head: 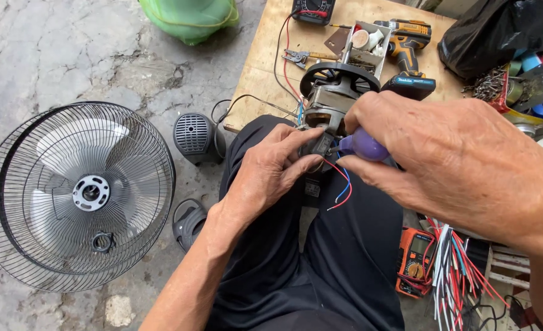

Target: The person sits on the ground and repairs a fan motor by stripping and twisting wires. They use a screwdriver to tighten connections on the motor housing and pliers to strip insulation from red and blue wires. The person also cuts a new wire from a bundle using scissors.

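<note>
Cracked concrete floor point(50, 55), fan cage point(75, 196) lying left. I'm seeing left hand point(271, 168) clamping fan motor point(329, 104) over the lap; right hand point(461, 159) closed around purple-handled screwdriver point(366, 146). Advisable: keeping the tip square, clear of loose wires point(343, 184).

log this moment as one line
left hand: steadies fan motor on lap | right hand: holds purple-handled screwdriver at motor base | fan guard: on floor

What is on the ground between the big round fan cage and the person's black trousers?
In the head view, a grey vented fan cover and a dark sandal lie on the concrete between the fan cage and the trousers.
</note>
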